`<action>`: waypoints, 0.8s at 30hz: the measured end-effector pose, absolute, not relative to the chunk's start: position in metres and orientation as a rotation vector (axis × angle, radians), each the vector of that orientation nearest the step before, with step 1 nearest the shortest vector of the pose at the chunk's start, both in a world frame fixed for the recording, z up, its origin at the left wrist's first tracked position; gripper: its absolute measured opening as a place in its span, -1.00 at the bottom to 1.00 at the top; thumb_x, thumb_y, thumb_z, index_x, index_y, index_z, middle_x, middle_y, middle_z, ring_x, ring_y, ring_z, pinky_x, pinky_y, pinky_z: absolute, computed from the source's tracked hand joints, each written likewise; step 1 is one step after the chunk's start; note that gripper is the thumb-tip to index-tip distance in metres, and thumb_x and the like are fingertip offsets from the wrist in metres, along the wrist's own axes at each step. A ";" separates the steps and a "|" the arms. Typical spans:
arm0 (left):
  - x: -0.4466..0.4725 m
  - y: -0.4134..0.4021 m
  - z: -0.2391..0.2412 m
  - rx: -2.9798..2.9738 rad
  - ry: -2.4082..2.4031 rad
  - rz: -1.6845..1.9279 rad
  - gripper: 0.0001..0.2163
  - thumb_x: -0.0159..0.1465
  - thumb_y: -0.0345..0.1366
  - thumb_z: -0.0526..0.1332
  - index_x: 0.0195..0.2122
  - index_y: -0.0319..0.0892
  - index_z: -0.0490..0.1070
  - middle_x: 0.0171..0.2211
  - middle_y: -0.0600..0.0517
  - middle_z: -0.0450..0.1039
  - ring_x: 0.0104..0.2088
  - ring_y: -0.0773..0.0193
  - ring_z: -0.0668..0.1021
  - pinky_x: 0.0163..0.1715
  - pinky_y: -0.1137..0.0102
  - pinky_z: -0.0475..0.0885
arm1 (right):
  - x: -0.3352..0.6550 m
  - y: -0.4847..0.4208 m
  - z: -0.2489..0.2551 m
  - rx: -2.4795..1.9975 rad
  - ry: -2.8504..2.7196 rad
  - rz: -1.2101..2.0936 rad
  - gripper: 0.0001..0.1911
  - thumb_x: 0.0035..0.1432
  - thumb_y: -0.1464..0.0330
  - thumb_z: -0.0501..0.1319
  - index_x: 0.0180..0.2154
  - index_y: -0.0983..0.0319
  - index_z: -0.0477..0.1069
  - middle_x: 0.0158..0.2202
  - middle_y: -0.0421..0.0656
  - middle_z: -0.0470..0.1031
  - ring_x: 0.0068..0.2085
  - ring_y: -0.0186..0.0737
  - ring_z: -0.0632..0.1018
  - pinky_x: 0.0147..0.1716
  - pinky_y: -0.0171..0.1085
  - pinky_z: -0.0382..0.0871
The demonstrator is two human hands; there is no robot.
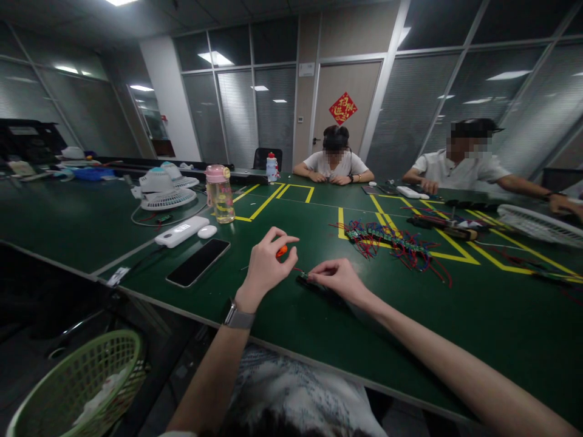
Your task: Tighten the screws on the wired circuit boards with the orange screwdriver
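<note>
My left hand (271, 261) is raised over the table with thumb and forefinger apart. An orange handle (282, 250) shows through the gap between them, and a thin dark shaft sticks out on the hand's other side. Whether the handle touches my fingers is hard to see. My right hand (339, 279) is closed in a pinch on the edge of a small green circuit board (303, 277). The board sits at the end of a dark strip lying on the table, partly hidden under my right hand. A short red wire rises from the board toward my left thumb.
Wired circuit boards (392, 238) lie in a row on the green table (273, 309). At left are a phone (198, 262), a white power strip (183, 232), a bottle (220, 197) and white fans (166, 187). A green basket (82, 382) stands below. Two people sit opposite.
</note>
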State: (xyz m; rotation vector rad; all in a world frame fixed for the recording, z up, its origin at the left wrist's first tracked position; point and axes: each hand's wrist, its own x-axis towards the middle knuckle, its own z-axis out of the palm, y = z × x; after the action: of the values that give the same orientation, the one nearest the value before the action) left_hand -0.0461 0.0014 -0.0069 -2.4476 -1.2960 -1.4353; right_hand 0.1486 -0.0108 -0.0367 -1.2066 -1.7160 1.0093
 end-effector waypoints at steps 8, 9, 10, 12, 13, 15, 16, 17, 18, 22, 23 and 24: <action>-0.048 0.002 -0.007 -2.355 -1.280 -1.541 -0.82 0.27 -0.31 0.11 -0.22 -0.15 0.50 -0.28 0.00 0.37 -0.28 0.31 0.49 -0.21 0.43 0.41 | 0.152 -0.012 -0.043 -1.273 -1.688 0.997 -0.71 -0.08 0.25 0.34 -0.39 0.37 0.60 -0.49 -0.06 0.60 -0.50 -0.27 0.54 -0.50 -0.36 0.38; -0.048 0.002 -0.007 -2.359 -1.274 -1.543 -0.82 0.27 -0.31 0.11 -0.22 -0.16 0.50 -0.28 0.00 0.37 -0.28 0.32 0.49 -0.22 0.43 0.41 | 0.158 -0.013 -0.042 -1.282 -1.683 0.989 -0.71 -0.08 0.24 0.34 -0.39 0.36 0.60 -0.48 -0.06 0.61 -0.49 -0.26 0.54 -0.49 -0.36 0.38; -0.048 0.002 -0.007 -2.365 -1.270 -1.544 -0.82 0.27 -0.31 0.11 -0.22 -0.16 0.50 -0.28 0.00 0.37 -0.28 0.32 0.49 -0.23 0.43 0.41 | 0.165 -0.015 -0.041 -1.296 -1.674 0.979 -0.70 -0.09 0.23 0.35 -0.39 0.36 0.60 -0.48 -0.06 0.61 -0.49 -0.25 0.55 -0.49 -0.35 0.39; -0.047 0.002 -0.007 -2.374 -1.265 -1.543 -0.82 0.27 -0.31 0.11 -0.22 -0.16 0.49 -0.28 0.00 0.37 -0.29 0.32 0.49 -0.23 0.43 0.41 | 0.187 -0.019 -0.040 -1.357 -1.652 0.939 -0.68 -0.09 0.20 0.35 -0.39 0.35 0.60 -0.50 -0.06 0.60 -0.49 -0.24 0.55 -0.50 -0.35 0.39; -0.047 0.002 -0.007 -2.379 -1.263 -1.542 -0.82 0.27 -0.31 0.11 -0.22 -0.16 0.49 -0.28 0.00 0.37 -0.29 0.32 0.49 -0.24 0.43 0.41 | 0.200 -0.022 -0.039 -1.394 -1.643 0.911 -0.68 -0.10 0.20 0.35 -0.40 0.35 0.61 -0.49 -0.05 0.61 -0.47 -0.22 0.56 -0.49 -0.35 0.40; -0.047 0.002 -0.008 -2.386 -1.261 -1.541 -0.83 0.27 -0.31 0.11 -0.22 -0.16 0.49 -0.28 0.01 0.36 -0.29 0.33 0.49 -0.26 0.44 0.42 | 0.228 -0.030 -0.038 -1.467 -1.609 0.824 -0.67 -0.10 0.17 0.35 -0.40 0.33 0.61 -0.45 -0.03 0.62 -0.44 -0.18 0.58 -0.46 -0.32 0.42; -0.046 0.002 -0.008 -2.391 -1.261 -1.540 -0.82 0.28 -0.30 0.11 -0.22 -0.16 0.49 -0.28 0.01 0.36 -0.29 0.33 0.49 -0.28 0.44 0.42 | 0.242 -0.034 -0.037 -1.505 -1.594 0.774 -0.65 -0.11 0.15 0.35 -0.41 0.32 0.61 -0.45 -0.02 0.62 -0.44 -0.16 0.58 -0.47 -0.31 0.43; -0.046 0.003 -0.008 -2.398 -1.260 -1.540 -0.82 0.28 -0.30 0.11 -0.22 -0.16 0.49 -0.28 0.01 0.36 -0.29 0.33 0.49 -0.30 0.45 0.42 | 0.256 -0.038 -0.037 -1.543 -1.583 0.736 -0.64 -0.12 0.13 0.36 -0.41 0.31 0.62 -0.43 -0.01 0.62 -0.41 -0.13 0.59 -0.46 -0.30 0.44; -0.046 0.003 -0.008 -2.404 -1.260 -1.540 -0.82 0.28 -0.29 0.11 -0.22 -0.16 0.49 -0.28 0.01 0.36 -0.29 0.33 0.49 -0.32 0.46 0.41 | 0.269 -0.042 -0.037 -1.567 -1.571 0.705 -0.63 -0.12 0.12 0.35 -0.40 0.31 0.62 -0.41 0.00 0.63 -0.38 -0.10 0.60 -0.43 -0.28 0.45; -0.046 0.004 -0.009 -2.414 -1.263 -1.532 -0.82 0.29 -0.30 0.10 -0.22 -0.17 0.48 -0.27 0.01 0.36 -0.29 0.34 0.49 -0.34 0.47 0.41 | 0.305 -0.054 -0.036 -1.625 -1.507 0.597 -0.63 -0.14 0.09 0.35 -0.43 0.27 0.62 -0.39 0.01 0.63 -0.32 0.00 0.62 -0.34 -0.21 0.48; -0.046 0.004 -0.009 -2.410 -1.262 -1.534 -0.82 0.29 -0.30 0.10 -0.22 -0.17 0.48 -0.27 0.01 0.36 -0.29 0.33 0.49 -0.34 0.47 0.41 | 0.310 -0.055 -0.035 -1.627 -1.493 0.582 -0.63 -0.15 0.09 0.35 -0.43 0.26 0.62 -0.39 0.02 0.63 -0.31 0.02 0.62 -0.34 -0.19 0.49; -0.046 0.004 -0.010 -2.408 -1.262 -1.536 -0.83 0.29 -0.30 0.10 -0.23 -0.17 0.48 -0.27 0.01 0.36 -0.29 0.33 0.49 -0.33 0.46 0.41 | 0.313 -0.055 -0.034 -1.629 -1.480 0.571 -0.63 -0.16 0.09 0.35 -0.43 0.27 0.62 -0.39 0.02 0.63 -0.31 0.03 0.62 -0.34 -0.18 0.49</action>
State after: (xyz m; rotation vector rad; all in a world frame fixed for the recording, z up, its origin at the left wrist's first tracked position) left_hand -0.0455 0.0044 -0.0095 -2.4076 -1.2616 -1.5355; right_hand 0.3131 -0.0554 -0.0344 -1.6288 -1.4804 0.5708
